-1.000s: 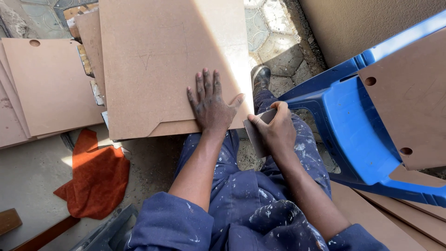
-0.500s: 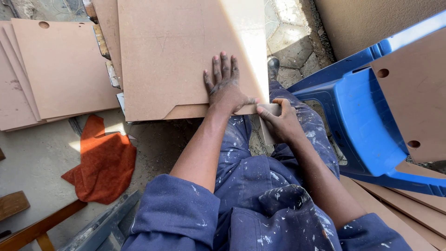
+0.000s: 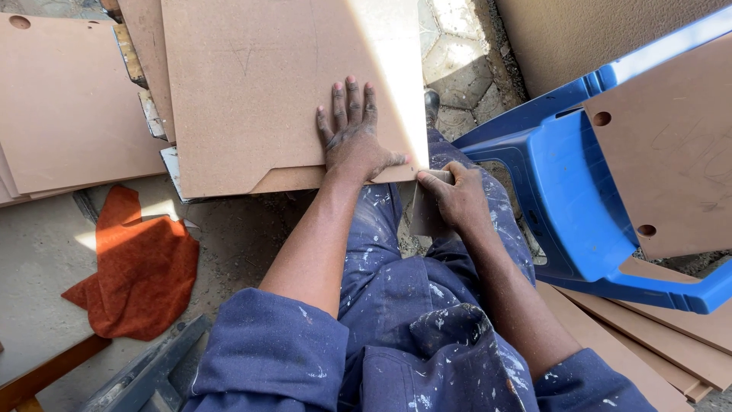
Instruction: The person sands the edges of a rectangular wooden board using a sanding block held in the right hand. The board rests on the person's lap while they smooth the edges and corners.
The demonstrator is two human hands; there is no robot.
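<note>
A large brown fibreboard panel (image 3: 274, 84) lies flat in front of my knees. My left hand (image 3: 352, 137) presses flat on its near right part, fingers spread. My right hand (image 3: 454, 194) is closed around a small folded grey sheet, likely sandpaper (image 3: 425, 214), held against the panel's near right edge just below my left thumb. My legs in paint-spattered blue overalls sit under both arms.
More brown boards (image 3: 61, 107) are stacked at the left. An orange cloth (image 3: 141, 267) lies on the concrete floor. A blue plastic chair (image 3: 579, 198) at the right carries a board with holes (image 3: 671, 145). Further boards (image 3: 648, 336) lie bottom right.
The view has shifted so the panel and hands sit more to the right and higher. My right hand has slid along the panel's near edge, closer to my left thumb.
</note>
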